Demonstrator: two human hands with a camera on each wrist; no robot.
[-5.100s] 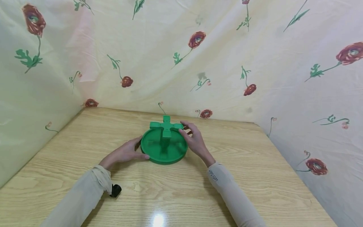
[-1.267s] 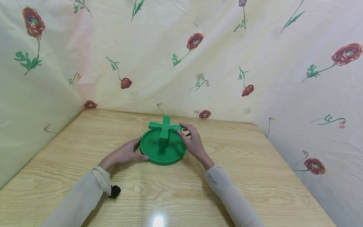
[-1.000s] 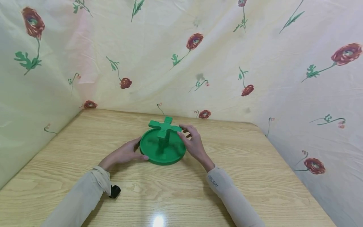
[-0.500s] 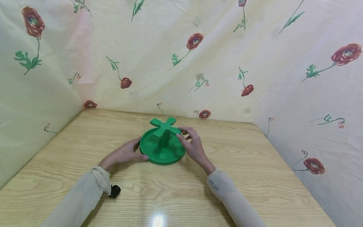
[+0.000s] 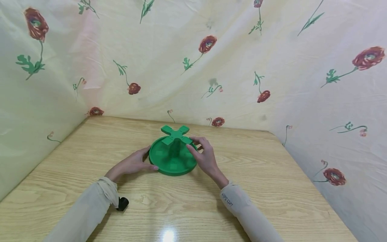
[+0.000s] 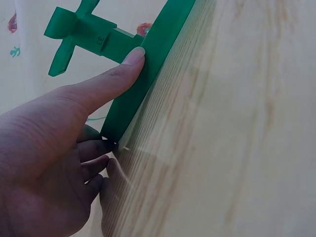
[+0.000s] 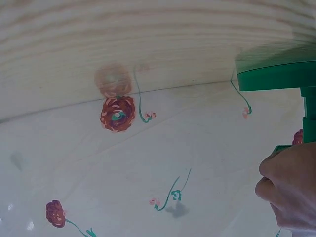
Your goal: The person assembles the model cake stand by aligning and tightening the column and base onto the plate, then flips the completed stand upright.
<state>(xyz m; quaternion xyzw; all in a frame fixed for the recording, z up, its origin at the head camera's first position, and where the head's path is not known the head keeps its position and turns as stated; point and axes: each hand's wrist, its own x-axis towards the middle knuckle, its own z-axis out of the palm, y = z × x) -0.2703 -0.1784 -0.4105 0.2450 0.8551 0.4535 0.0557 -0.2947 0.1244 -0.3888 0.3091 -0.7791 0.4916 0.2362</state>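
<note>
A green stand has a shallow round base (image 5: 173, 173), an upright post (image 5: 174, 151) and a cross-shaped top (image 5: 175, 134) whose arms now lie diagonally. My left hand (image 5: 134, 163) grips the base at its left edge. The left wrist view shows the thumb (image 6: 116, 79) on the base's rim (image 6: 165, 39), fingers curled by its lower edge. At the right, my right hand (image 5: 207, 158) holds the end of the cross's front-right arm between thumb and forefinger. Its fingertips are mostly hidden in the right wrist view, behind the back of the hand (image 7: 294, 185).
The stand is on a wood-grain table (image 5: 272, 185). Behind it and along both sides hangs a pale cloth (image 5: 163, 57) with a red flower print. A small black object (image 5: 122, 204) sticks out beside the left sleeve cuff (image 5: 109, 191).
The cross-shaped top has turned clockwise, seen from above, from square-on to diagonal. My right hand has come slightly toward me with its arm. The base and left hand stay still.
</note>
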